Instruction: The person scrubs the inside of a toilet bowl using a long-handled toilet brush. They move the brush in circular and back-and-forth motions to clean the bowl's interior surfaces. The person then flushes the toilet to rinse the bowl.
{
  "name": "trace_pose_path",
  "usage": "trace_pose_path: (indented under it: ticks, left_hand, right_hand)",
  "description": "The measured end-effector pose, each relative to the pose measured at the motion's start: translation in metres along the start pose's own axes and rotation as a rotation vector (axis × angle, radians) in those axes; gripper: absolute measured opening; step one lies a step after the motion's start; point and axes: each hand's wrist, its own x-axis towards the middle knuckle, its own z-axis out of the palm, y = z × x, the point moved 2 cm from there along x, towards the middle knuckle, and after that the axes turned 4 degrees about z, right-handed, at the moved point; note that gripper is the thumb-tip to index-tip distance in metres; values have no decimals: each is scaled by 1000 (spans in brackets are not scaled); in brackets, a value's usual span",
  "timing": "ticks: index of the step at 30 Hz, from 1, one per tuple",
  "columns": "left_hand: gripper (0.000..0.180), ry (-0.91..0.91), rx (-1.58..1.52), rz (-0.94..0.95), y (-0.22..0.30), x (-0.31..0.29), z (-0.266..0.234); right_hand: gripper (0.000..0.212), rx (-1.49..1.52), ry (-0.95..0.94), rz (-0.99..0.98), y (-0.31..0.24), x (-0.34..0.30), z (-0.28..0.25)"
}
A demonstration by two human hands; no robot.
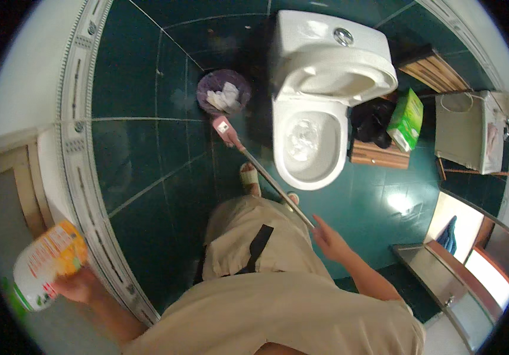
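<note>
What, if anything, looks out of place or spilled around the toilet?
Nothing clearly stands out; I see no spill or breakage. The crumpled paper sits inside the bin. Only the black bag, bunched beside the green pack, looks slightly untidy.

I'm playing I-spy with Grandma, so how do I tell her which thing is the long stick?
Find the big white toilet. Just left of it sits a round, purplish bin, and from just below the bin a long stick slants down to the person's right hand. Unlike the bin and toilet, it is thin, with a pink head and a shiny metal shaft.
</note>
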Motion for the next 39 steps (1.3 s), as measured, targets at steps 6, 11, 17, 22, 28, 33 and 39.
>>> trace_pose_path:
  ticks: [6,11,17,22,28,33,39]
  left_hand:
    - [40,-85,210,126,6,29,18]
    - [47,2,204,154,0,28,41]
    - [56,-124,215,251,-16,74,11]
    - [61,-88,247,234,-13,63,22]
    - [61,13,277,264,5,52,28]
    - [60,-35,235,251,0,35,53]
    - [58,-37,254,124,1,63,23]
  right_hand:
    - [46,-78,238,208,108,-128,-21]
    - [46,-305,358,330,198,-59,-66]
    - [47,-376,224,300,215,77,-53]
    - [50,-23,49,285,263,43,-24]
    - [50,319,-209,493,186,-24,-67]
    - [52,512,-226,500,166,59,-55]
    - [54,476,-246,547,172,16,-26]
